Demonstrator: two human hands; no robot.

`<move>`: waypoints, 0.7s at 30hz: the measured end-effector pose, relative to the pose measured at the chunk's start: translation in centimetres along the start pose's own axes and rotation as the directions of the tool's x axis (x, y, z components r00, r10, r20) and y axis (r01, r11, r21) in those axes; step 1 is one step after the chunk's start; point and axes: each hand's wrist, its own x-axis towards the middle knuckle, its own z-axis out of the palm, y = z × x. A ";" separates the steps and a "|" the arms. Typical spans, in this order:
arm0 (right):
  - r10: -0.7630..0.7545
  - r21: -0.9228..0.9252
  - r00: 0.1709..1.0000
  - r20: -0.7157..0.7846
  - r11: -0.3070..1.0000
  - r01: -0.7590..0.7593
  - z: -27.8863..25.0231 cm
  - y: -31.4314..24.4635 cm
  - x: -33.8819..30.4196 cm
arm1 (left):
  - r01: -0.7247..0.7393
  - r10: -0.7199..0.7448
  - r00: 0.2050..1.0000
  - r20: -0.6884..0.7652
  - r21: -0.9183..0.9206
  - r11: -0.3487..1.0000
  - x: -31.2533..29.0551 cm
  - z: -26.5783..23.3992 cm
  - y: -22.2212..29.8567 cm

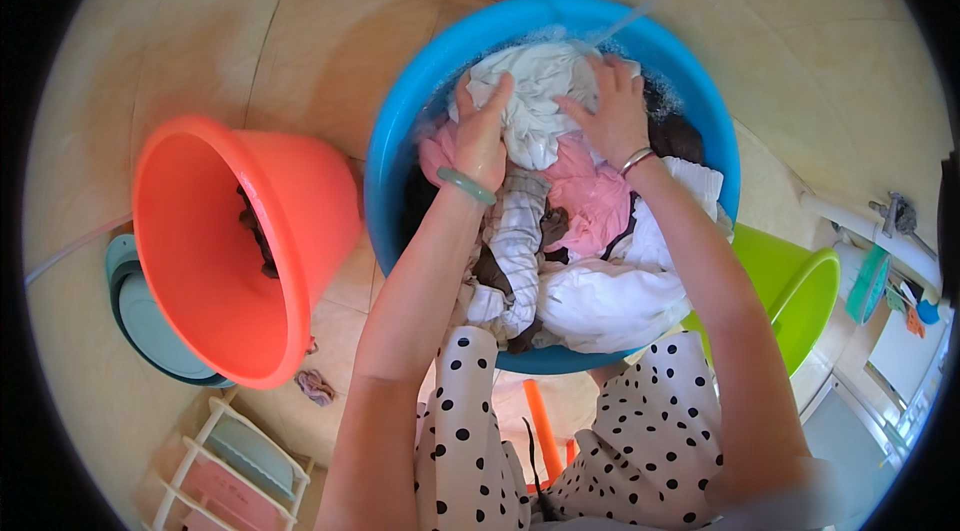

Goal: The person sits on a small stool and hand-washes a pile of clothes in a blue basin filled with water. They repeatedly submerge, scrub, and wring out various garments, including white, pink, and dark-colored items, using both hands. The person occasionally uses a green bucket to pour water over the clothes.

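A big round blue basin [392,81] holds a heap of wet laundry in sudsy water. Bunched up at its far side is a white cloth [540,81], lying between my two hands. My left hand [482,141], with a green bangle at the wrist, grips the cloth's left side; its thumb stands up and its other fingers are partly hidden by the fabric. From the right, my right hand [615,113] lies on the same cloth with fingers stretched and thumb apart. A pink garment [588,196] lies beneath, with white clothes [615,301] and dark pieces nearer me.
Left of the basin, an orange-red bucket [325,201] lies tipped, dark cloth inside. A small crumpled cloth [314,387] lies on the tiles by a white rack [190,471]. A lime-green bucket [800,301] stands right, below a wall tap [890,211]. A thin clear stream enters the basin.
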 end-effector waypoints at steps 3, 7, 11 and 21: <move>-0.100 -0.066 0.955 0.279 0.990 0.123 1.0 -0.3 -0.4 | -0.018 -0.002 0.995 0.101 0.191 0.981 2.9 -2.8 -3.7; 0.147 0.008 0.888 0.435 0.986 -0.167 3.7 -1.9 2.5 | 0.156 -0.161 0.987 -0.005 0.294 0.943 7.1 -5.5 -6.6; 0.356 -0.108 0.814 0.459 0.932 -0.347 4.1 -0.1 3.3 | 0.275 -0.293 0.951 0.101 0.164 0.947 4.8 -1.7 -4.7; -0.515 0.395 0.853 -0.083 0.769 0.503 -9.7 -11.5 -3.0 | 0.557 -0.345 0.749 0.566 -0.257 0.790 -0.3 -0.1 3.0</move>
